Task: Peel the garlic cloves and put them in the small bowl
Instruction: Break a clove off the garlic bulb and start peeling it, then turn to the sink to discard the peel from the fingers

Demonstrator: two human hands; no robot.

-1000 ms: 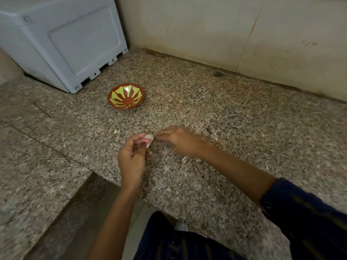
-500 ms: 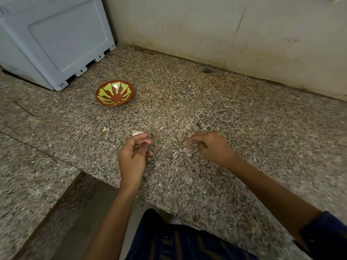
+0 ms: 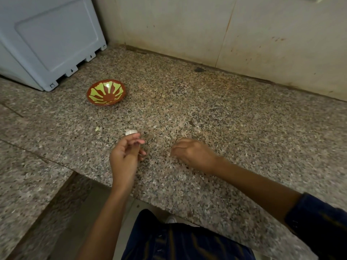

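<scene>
Left hand (image 3: 126, 156), frame center: fingertips pinch garlic clove (image 3: 131, 132). Right hand (image 3: 191, 152) beside it, fingers curled down on counter (image 3: 244, 128), seemingly holding nothing, blurred. Small bowl (image 3: 106, 92) upper left, well apart.

Counter (image 3: 234, 132): speckled granite, polished finish was seen.
Small bowl (image 3: 106, 92): glazed, glossy ceramic was shown.
Appliance (image 3: 50, 38): smooth, matt plastic was observed.
</scene>
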